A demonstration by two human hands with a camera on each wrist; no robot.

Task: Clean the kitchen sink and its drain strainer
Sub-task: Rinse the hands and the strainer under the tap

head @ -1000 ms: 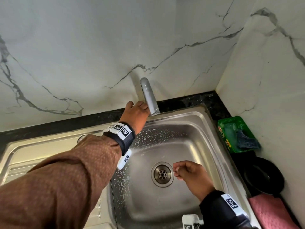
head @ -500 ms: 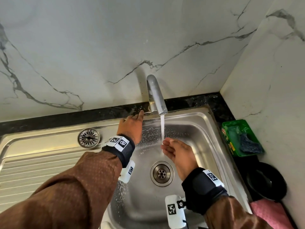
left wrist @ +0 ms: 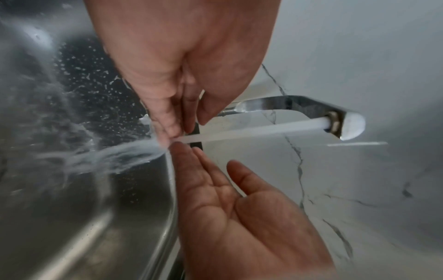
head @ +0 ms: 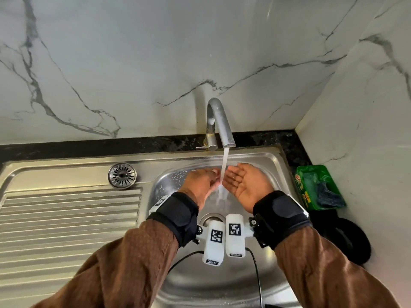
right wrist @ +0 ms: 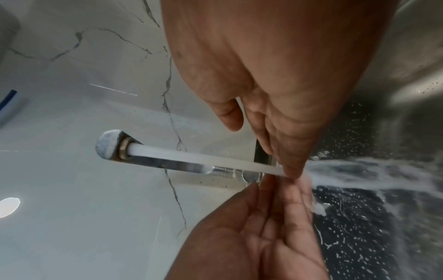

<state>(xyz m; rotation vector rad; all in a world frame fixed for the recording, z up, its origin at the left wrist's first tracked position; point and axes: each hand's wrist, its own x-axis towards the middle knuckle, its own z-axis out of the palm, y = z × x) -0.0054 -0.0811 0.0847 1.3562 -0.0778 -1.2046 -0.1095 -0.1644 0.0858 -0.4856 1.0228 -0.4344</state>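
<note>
Together, left hand [head: 203, 183] and right hand [head: 246, 184], fingers straight, flank water [head: 223, 167] over the steel sink [head: 222, 285].

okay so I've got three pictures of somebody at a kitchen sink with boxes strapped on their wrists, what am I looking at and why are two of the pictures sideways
No machine here: a person wears three cameras. The wide picture comes from a head camera looking down. The white boxes on black straps are wrist cameras; each looks along its hand, so those two pictures come out tilted.

The left hand and right hand are both open, hold nothing, and meet under the water stream from the tap, over the steel sink. In the left wrist view the right hand's fingers reach up toward the stream.

The drain strainer lies on the sink's ledge, left of the basin. Right of the sink sit a green tub and something round and black.
</note>
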